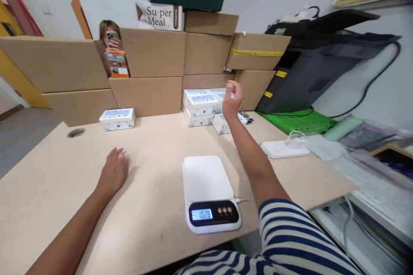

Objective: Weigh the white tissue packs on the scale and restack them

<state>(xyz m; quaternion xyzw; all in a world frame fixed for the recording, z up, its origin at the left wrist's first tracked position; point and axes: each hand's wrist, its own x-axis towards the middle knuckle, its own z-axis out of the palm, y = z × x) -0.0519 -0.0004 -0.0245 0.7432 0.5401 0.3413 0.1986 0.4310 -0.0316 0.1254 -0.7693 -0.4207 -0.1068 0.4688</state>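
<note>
My left hand (113, 172) rests palm down on the light wooden table (51, 189), fingers loosely curled and holding nothing. My right hand (232, 99) is stretched forward over a stack of white boxes (201, 105), its fingers bent above the top box; whether it grips anything is unclear. A white kitchen scale (208, 191) lies in front of me with an empty platform; its lit display reads 1028. One more white box (117, 119) stands alone at the left back of the table.
A wall of cardboard boxes (151, 64) lines the back of the table. A person with a phone (111, 38) looks over it. A black printer (322, 60) on a green mat stands at the right, with a white device (284, 148) and papers nearby.
</note>
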